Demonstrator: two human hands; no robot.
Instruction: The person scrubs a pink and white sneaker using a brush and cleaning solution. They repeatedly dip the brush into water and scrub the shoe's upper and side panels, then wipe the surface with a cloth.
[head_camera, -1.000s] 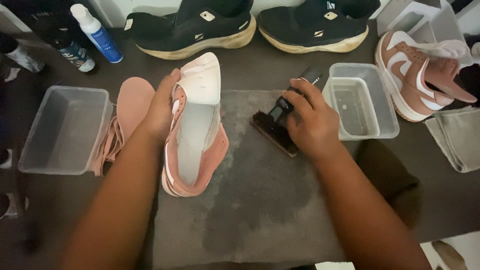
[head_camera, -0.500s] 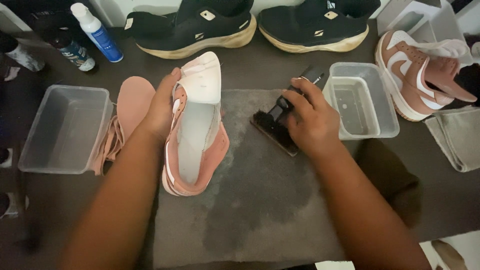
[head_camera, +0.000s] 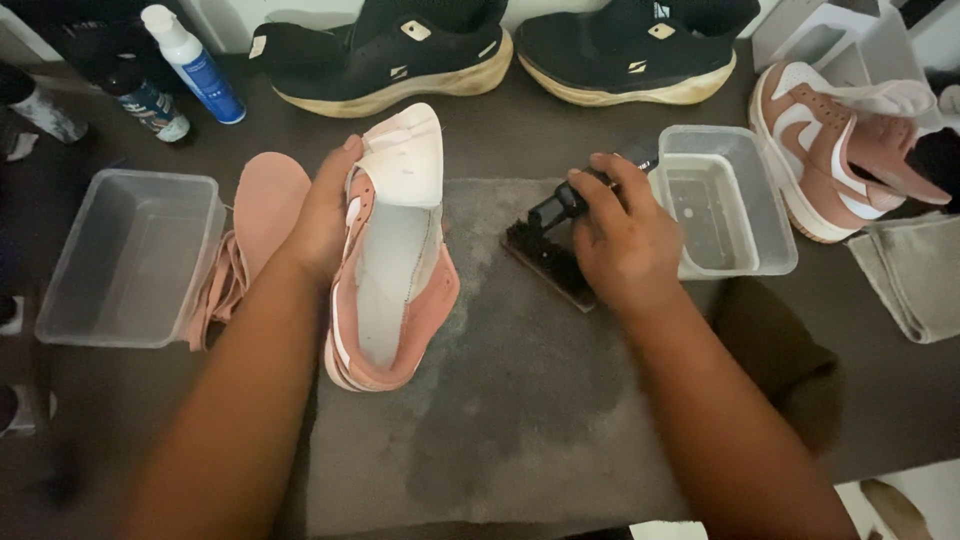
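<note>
Light on my work surface is dim and even, with no hard-edged shadows. The dark table (head_camera: 880, 400) absorbs most of it; the grey mat (head_camera: 520, 400) shows only faint darker patches. The white tongue of the pink shoe (head_camera: 395, 270) in my left hand (head_camera: 325, 215) is the brightest area, close to washed out. My right hand (head_camera: 620, 235) is slightly soft. My forearms near the lower edge are blurred. Frame corners fall darker, and detail is smeared throughout.

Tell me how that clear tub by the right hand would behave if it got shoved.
The clear tub looks like thin, light plastic, so it would probably slide easily on the dark table. It seems to hold shallow water, which might slosh. Its low, wide shape makes tipping unlikely.
</note>
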